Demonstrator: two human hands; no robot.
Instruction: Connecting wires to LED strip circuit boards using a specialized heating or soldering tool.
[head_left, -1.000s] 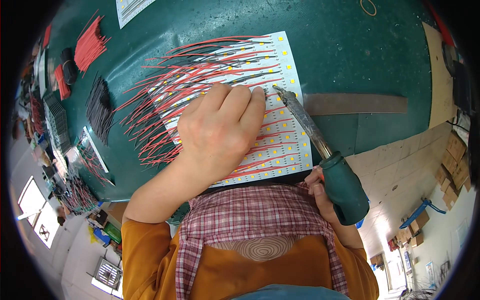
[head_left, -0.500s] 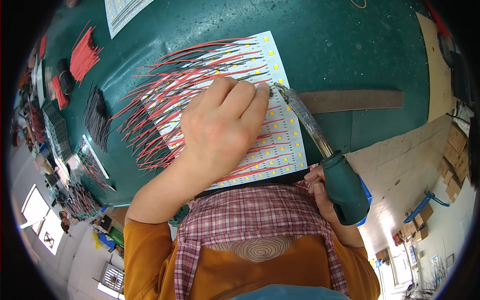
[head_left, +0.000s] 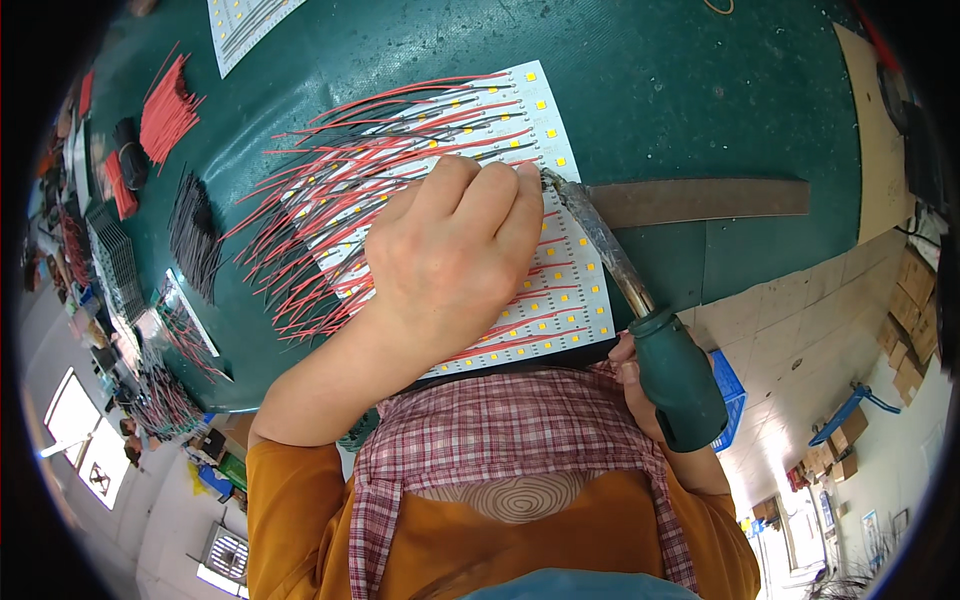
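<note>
I see the green mat bare above and right of the panel, up to the mat's right edge; a dark metal strip lies across that room, just right of the panel. The panel's near edge sits at the table's near edge, against my plaid apron. Left of the panel the room is tighter: loose black leads and red leads lie in bundles there, with trays along the left rim too blurred to tell their contents. Red and black wires fan off the panel's left side. My left hand lies palm down on the panel, fingers curled together, tips pressing the wires at its upper part. My right hand is mostly hidden behind the iron, fingers wrapped round its green handle; the iron's tip meets the panel just beside my left fingertips.
</note>
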